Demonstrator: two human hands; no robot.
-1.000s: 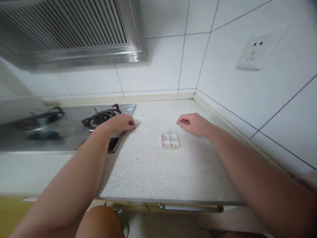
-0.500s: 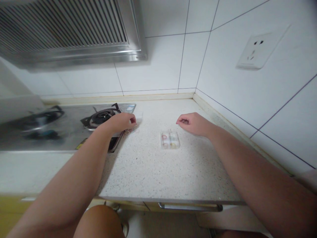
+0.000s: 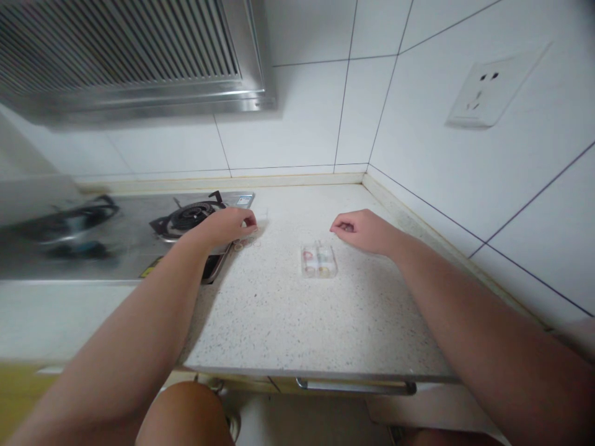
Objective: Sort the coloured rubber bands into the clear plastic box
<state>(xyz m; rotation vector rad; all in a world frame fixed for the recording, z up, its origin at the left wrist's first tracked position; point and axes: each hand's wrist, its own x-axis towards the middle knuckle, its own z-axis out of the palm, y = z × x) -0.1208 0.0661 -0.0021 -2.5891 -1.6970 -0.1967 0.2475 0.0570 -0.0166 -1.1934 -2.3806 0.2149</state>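
Note:
Beside the stove's right edge, my left hand (image 3: 236, 224) is closed, thumb and fingertips pinched low over the counter. Whatever lies between those fingertips is too small to name. Several small thin rings (image 3: 238, 244) lie blurred on the counter just below it. To the right, my right hand (image 3: 361, 230) rests on the counter with its fingers curled and thumb pressed to the index finger; its inside is hidden. Between the hands, nearer to the right one, a clear compartmented plastic box (image 3: 318, 261) holds small reddish and yellowish rings.
A gas stove (image 3: 130, 260) with black burners fills the left side of the speckled counter (image 3: 297, 328). Over it hangs a metal range hood (image 3: 139, 56). White tiled walls meet at the right-hand corner, with a socket (image 3: 499, 83). A drawer handle (image 3: 356, 387) runs below the counter's front edge.
The view has shifted very slightly. Both hands keep nearly the same places and closed shapes; the clear box stays where it was.

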